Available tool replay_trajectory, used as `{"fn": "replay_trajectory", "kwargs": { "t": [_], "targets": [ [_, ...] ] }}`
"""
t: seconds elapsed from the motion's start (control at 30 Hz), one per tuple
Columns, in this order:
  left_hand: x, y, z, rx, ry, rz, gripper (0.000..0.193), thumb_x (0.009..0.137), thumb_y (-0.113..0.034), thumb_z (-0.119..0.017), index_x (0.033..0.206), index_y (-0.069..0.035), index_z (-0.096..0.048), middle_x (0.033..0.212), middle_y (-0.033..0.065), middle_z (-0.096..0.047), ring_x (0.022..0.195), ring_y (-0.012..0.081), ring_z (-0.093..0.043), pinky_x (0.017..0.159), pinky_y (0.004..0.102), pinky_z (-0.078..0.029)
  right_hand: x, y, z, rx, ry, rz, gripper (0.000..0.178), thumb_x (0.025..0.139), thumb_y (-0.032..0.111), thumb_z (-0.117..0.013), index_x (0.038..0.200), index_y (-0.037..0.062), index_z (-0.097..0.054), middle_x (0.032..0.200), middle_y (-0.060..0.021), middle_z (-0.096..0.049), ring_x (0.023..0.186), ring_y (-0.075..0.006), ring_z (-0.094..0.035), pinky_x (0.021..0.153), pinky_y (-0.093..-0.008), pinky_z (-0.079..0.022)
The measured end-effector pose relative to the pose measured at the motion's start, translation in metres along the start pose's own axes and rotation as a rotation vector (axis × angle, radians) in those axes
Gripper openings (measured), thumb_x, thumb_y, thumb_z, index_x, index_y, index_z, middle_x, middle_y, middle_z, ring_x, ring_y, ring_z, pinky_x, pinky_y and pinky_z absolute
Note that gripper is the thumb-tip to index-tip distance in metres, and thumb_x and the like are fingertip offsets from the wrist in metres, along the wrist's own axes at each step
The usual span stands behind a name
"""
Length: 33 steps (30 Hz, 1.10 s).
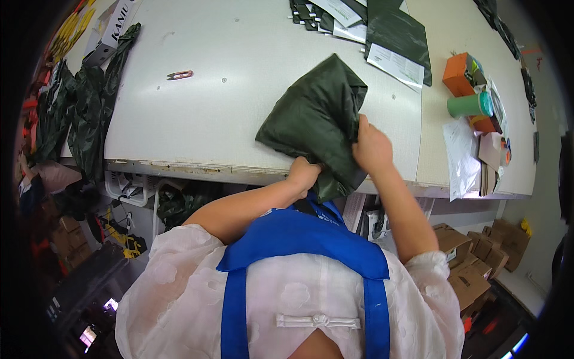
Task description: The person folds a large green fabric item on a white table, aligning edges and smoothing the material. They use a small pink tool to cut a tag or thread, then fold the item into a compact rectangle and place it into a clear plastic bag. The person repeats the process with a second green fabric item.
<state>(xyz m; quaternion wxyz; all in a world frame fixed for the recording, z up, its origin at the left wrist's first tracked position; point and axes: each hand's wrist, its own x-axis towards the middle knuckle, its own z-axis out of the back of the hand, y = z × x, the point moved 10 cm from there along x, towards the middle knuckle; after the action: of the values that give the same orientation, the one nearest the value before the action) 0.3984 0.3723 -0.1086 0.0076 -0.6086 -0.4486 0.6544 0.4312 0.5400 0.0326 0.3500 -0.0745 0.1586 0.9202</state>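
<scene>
A dark green, shiny fabric bundle (314, 113), puffy and folded, lies tilted at the front edge of the white table. Its lower end hangs over that edge toward my body. My left hand (304, 173) is closed on the lower left side of the fabric, just at the table edge. On the right side, my right hand (373, 145) grips a gathered fold, its fingers curled and partly hidden by the cloth. Left of the bundle, small thread snips (180, 75) with reddish handles rest on the table.
Flat dark green packs with white paper sheets (396, 66) lie at the far side. To the right are an orange box (457, 75), a green cylinder (469, 105) and a clear plastic bag (461, 158). Green fabric (89, 113) drapes over the left edge. Cardboard boxes (469, 281) stand lower right.
</scene>
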Motion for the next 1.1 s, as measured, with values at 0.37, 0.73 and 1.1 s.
{"fn": "replay_trajectory", "kwargs": {
  "t": [0.37,0.73,1.1],
  "targets": [
    [-0.035,0.007,-0.032,-0.373,0.528,0.190,0.042,0.096,-0.029,-0.054,0.134,-0.012,-0.045,0.119,0.0032,-0.058,0.106,0.0151,-0.055,0.089,0.0356,-0.045,-0.043,0.047,-0.029,-0.097,0.054,0.143,0.112,0.053,0.042,-0.085,0.134,-0.0160,-0.033,0.121,-0.0314,-0.049,0.110,-0.0424,-0.051,0.097,-0.0483,-0.040],
    [-0.014,-0.166,0.077,-0.036,0.509,-0.160,0.068,0.077,-0.028,-0.078,0.132,-0.001,-0.048,0.126,0.0139,-0.057,0.115,0.0249,-0.055,0.099,0.0366,-0.044,-0.038,0.090,0.022,0.194,0.440,0.391,0.087,0.057,0.018,-0.077,0.132,-0.0029,-0.039,0.103,-0.0262,-0.060,0.094,-0.0425,-0.061,0.083,-0.0449,-0.050],
    [-0.027,-0.143,0.076,0.380,0.768,-0.503,0.048,0.077,0.006,-0.061,0.122,-0.011,-0.063,0.137,0.0068,-0.052,0.130,0.0233,-0.044,0.107,0.0373,-0.037,-0.051,0.034,-0.017,0.508,0.573,0.067,0.080,0.066,0.018,-0.075,0.140,0.0113,-0.044,0.105,-0.0223,-0.064,0.099,-0.0380,-0.062,0.086,-0.0408,-0.049]
  ]
}}
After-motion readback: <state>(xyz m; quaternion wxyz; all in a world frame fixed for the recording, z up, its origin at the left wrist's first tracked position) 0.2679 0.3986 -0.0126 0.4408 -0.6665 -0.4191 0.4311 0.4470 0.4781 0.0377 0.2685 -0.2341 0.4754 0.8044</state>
